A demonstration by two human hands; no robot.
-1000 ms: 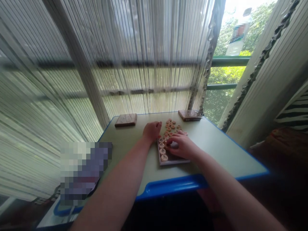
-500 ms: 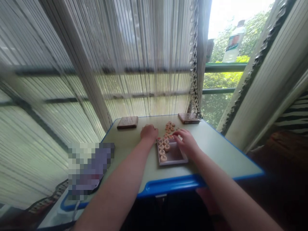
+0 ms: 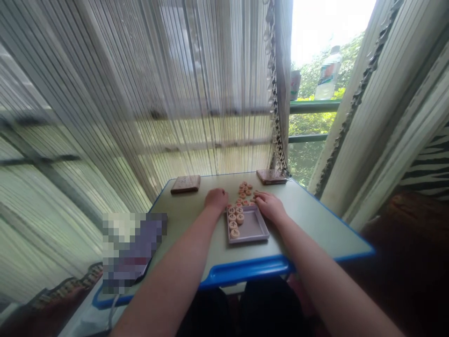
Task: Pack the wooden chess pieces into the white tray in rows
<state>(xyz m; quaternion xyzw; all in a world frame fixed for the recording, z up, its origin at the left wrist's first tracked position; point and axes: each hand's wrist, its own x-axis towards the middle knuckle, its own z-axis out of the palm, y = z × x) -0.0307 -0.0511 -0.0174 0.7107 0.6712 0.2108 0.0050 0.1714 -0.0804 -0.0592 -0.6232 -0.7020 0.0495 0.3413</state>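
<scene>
Apparently I'm picking among the loose pieces beyond the tray, where dark-lettered pieces line the left side; taking one calls for a light fingertip pinch. My right hand is palm-down, fingers bent, by the far right corner, my left hand curled near the far left; whether either grips anything, I can't tell at this blur.
</scene>
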